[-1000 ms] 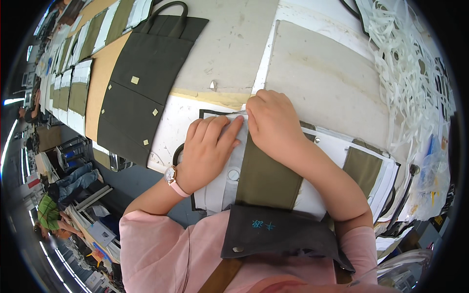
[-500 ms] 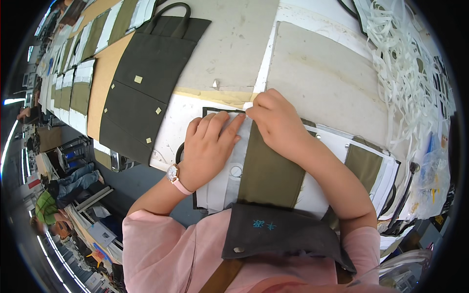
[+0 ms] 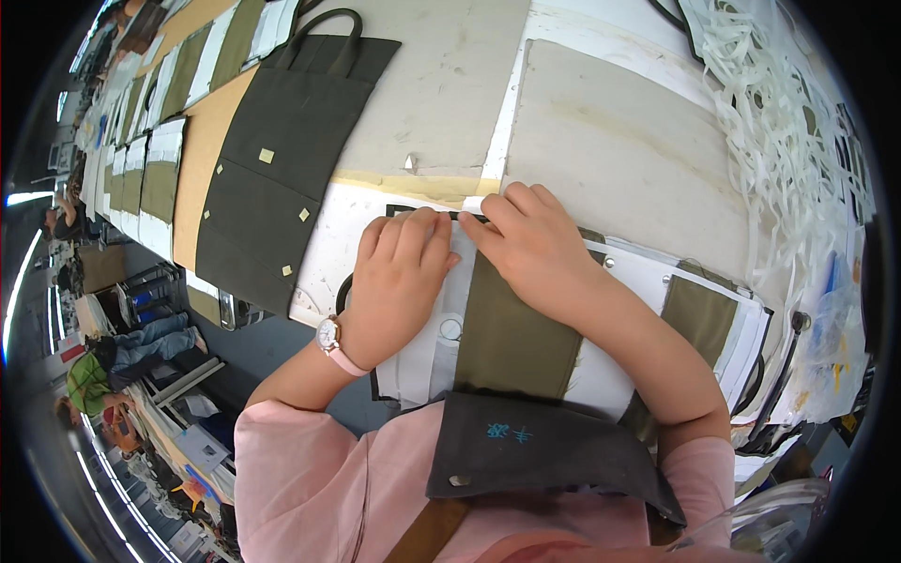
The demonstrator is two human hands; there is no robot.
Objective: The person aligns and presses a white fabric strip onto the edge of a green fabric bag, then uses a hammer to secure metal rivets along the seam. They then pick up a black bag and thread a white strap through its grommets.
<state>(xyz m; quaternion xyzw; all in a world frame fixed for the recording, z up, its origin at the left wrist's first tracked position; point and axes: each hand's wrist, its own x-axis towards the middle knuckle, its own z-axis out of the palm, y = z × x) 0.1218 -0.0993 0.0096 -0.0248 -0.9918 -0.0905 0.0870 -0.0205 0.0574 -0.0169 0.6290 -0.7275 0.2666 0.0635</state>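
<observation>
In front of me lies a fabric panel (image 3: pixel 518 328) with an olive-green middle band, white backing on both sides and a dark edging strip along its far edge. My left hand (image 3: pixel 402 277) is bent over that far edge, with fingertips close together and the thumb tucked against them. Beside it, my right hand (image 3: pixel 537 258) pinches the same edge between thumb and index finger, its other fingers curled. The two hands nearly meet there, and their fingers partly hide the edge. A round metal snap (image 3: pixel 450 329) shows on the white part of the panel.
A dark bag (image 3: pixel 282 150) with looped handles and small pale yellow patches lies to the left. Grey boards (image 3: pixel 629 131) cover the far table. White peeled strips (image 3: pixel 751 141) pile up at the right. More panels (image 3: pixel 704 314) lie under my right arm. Far left, another person sits.
My right hand has shifted slightly left along the edge. My left index finger, stretched out before, has drawn back in with the other fingers.
</observation>
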